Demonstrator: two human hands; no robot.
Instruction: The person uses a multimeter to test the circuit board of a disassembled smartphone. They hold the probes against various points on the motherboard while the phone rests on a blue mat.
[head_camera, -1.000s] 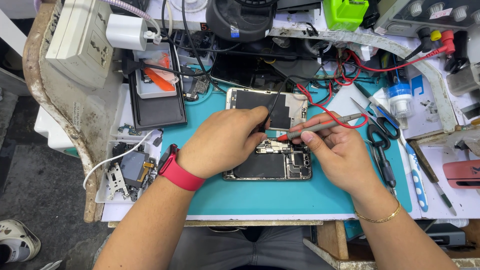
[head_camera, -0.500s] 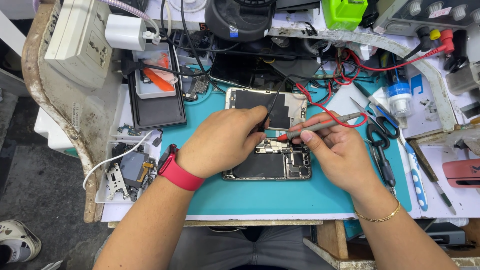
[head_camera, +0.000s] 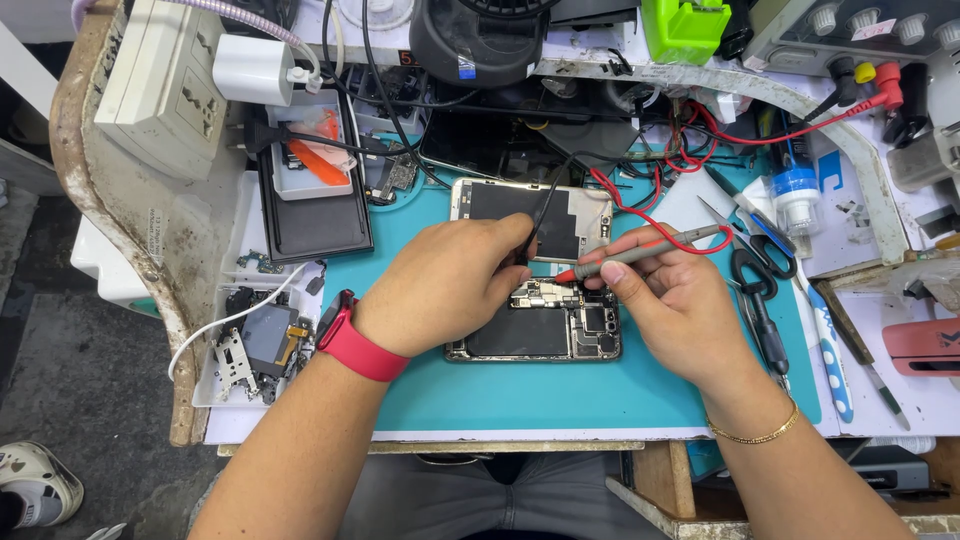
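The opened phone (head_camera: 535, 325) lies flat on the teal mat (head_camera: 600, 390) in the middle of the tabletop (head_camera: 900, 400), its long axis running side to side, from nine o'clock to three o'clock, with the bare circuit board toward the three o'clock end. Both hands meet over that end. The left hand (head_camera: 445, 285) comes in from seven o'clock and rests across the upper edge of the phone, fingers curled together around a thin black probe (head_camera: 540, 222) whose tip goes down onto the board, though the exact contact spot is hidden behind the fingers. The right hand (head_camera: 675, 305) comes in from five o'clock and is pinched on a grey probe with a red tip (head_camera: 640, 255); that probe lies nearly level, pointing toward nine o'clock, and its tip sits just at the top edge of the board, close beside the left fingertips. So the two tips stand near each other at the phone's upper right part, and the right hand is the nearer one to the board, while the left covers the battery side. A second phone shell (head_camera: 530, 215) lies just beyond, at twelve o'clock, parallel to the first. Scissors (head_camera: 750, 265) lie just right of the right hand, at three o'clock, and a black tray (head_camera: 315, 225) stands well off at ten o'clock.
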